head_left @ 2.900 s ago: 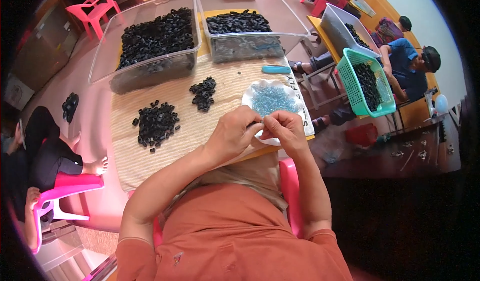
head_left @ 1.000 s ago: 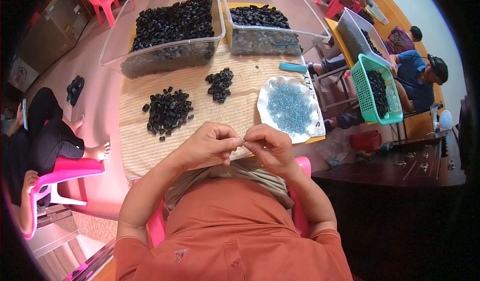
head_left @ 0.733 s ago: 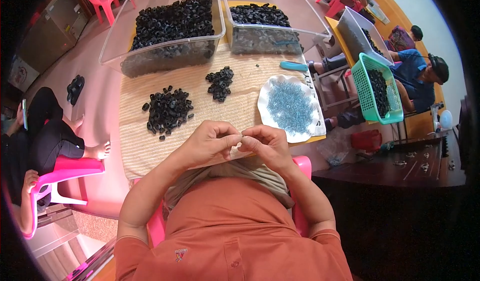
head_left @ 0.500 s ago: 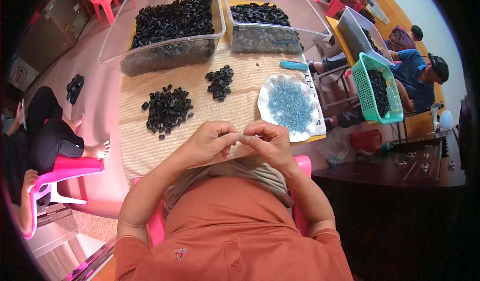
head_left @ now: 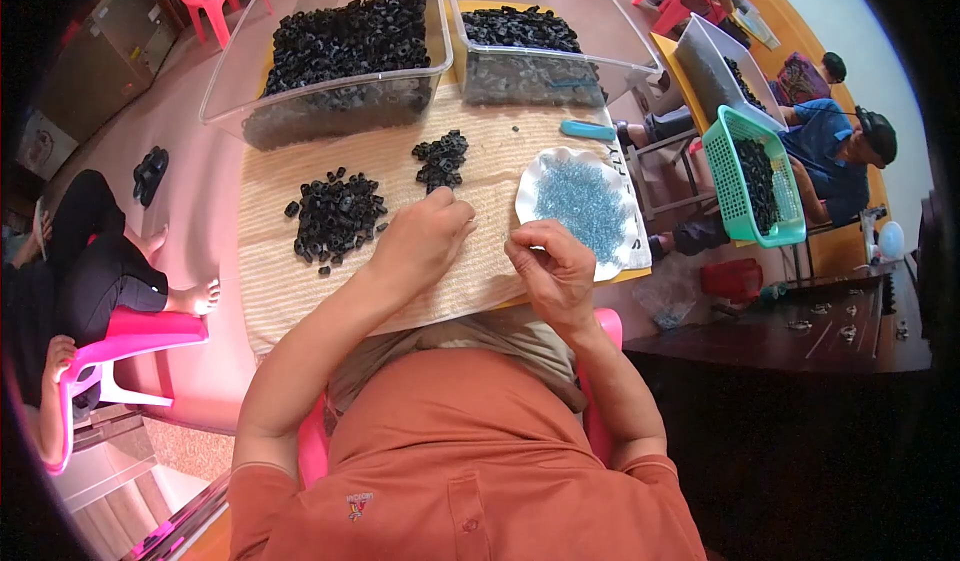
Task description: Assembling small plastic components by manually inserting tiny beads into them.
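My left hand [head_left: 425,239] is over the cloth just below the smaller pile of black plastic pieces [head_left: 440,161]. Its fingers are curled and closed, and whatever is in them is hidden. Beside the scalloped white plate [head_left: 527,206], my right hand [head_left: 555,266] has thumb and forefinger pinched together; anything between the tips is too small to name. Tiny clear-blue pieces [head_left: 578,211] fill the plate. A larger heap of black plastic pieces [head_left: 335,216] lies left of my left hand.
Two clear bins, one left [head_left: 340,121] and one right [head_left: 535,79], hold many black pieces at the table's far side. A blue-handled tool [head_left: 587,130] lies above the plate. A green basket [head_left: 725,176] stands right, near a seated person. Another person sits left on a pink chair [head_left: 150,341].
My hands, earlier together at the table's near edge, have parted. The left has moved forward toward the smaller black pile; the right has shifted slightly right, beside the plate.
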The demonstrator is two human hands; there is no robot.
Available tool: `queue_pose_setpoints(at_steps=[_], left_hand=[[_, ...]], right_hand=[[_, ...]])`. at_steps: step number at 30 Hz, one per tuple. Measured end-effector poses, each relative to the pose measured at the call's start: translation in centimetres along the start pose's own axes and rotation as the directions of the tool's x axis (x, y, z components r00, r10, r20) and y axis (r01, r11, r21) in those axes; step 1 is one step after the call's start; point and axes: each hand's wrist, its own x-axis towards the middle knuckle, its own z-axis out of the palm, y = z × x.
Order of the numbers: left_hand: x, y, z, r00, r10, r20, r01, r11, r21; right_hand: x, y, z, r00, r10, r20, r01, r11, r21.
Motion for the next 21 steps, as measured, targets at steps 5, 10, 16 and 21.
queue_pose_setpoints(at_steps=[5, 10, 16, 21], left_hand=[[0.5, -0.7, 0.5, 0.995, -0.029, 0.093, 0.013, 0.987, 0.160], [0.0, -0.6, -0.3, 1.000, 0.022, 0.011, -0.021, 0.995, -0.094], [-2.3, -0.8, -2.1, 0.997, -0.076, -0.032, 0.067, 0.973, -0.223], [-3.8, -0.1, -2.5, 0.968, -0.249, 0.026, 0.239, 0.886, -0.397]], right_hand=[[0.0, 0.1, -0.2, 1.000, -0.006, -0.014, 0.006, 1.000, -0.001], [-0.3, 0.8, -0.4, 1.000, 0.018, -0.019, -0.017, 0.999, 0.041], [-0.3, 0.6, -0.5, 1.000, 0.017, -0.010, -0.017, 0.998, 0.053], [-0.3, 0.8, -0.2, 1.000, 0.019, 0.017, -0.020, 0.998, 0.067]])
